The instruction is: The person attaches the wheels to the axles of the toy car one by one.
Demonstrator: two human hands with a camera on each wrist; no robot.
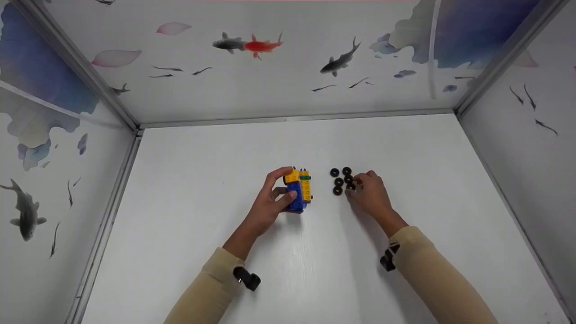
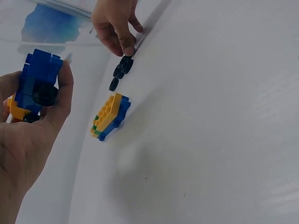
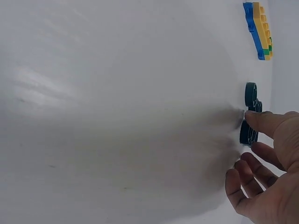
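- Fingers of our left hand curl round a blue-and-yellow block toy, with a black tyre showing on it; we want that grip firm yet light, lest a brick pop off.
- Just beside it, at 3 o'clock, a yellow-and-blue block piece sits on the table; we do best to hold the toy clear of it.
- Farther toward 3 o'clock lie loose black wheels, clustered.
- At the cluster's 4 o'clock, our right hand pinches one wheel between thumb and forefinger; drawing it out toward 4 o'clock should spare its neighbours a knock.
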